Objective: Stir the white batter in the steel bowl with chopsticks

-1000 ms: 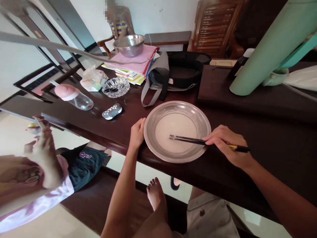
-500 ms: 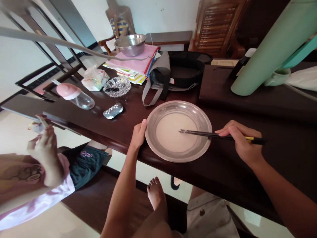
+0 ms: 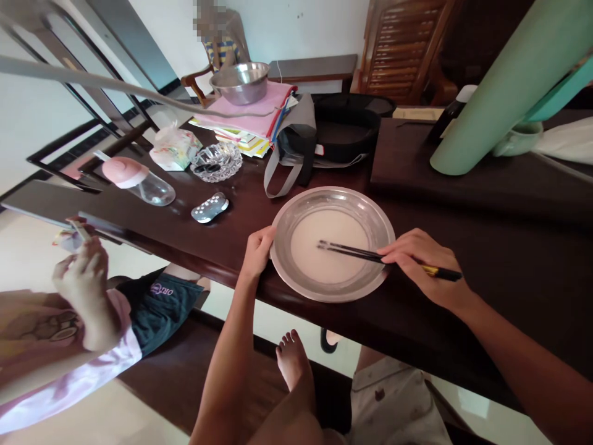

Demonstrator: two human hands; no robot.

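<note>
A wide metal basin [image 3: 380, 213] with a whitish liquid [image 3: 308, 247] in it sits near the front edge of the dark wooden table. My left hand [image 3: 259, 248] grips the basin's left rim, thumb on top and fingers below. In my right hand [image 3: 424, 262] is a pair of black chopsticks [image 3: 354, 252] with gold bands near the upper end. Their whitened tips are in or just over the liquid, left of the basin's middle; contact is hard to judge.
Behind the basin lies a grey and black bag [image 3: 296, 136]. Leftward are a game controller [image 3: 210, 208], a glass ashtray [image 3: 217, 162], a pink-capped bottle [image 3: 139, 179] and a steel bowl [image 3: 241, 86] on papers. A green cylinder [image 3: 491, 105] leans at right. Another person's hand [image 3: 86, 272] is at left.
My right hand and the chopsticks have moved left, carrying the tips further across the basin. My left hand stays at the left rim.
</note>
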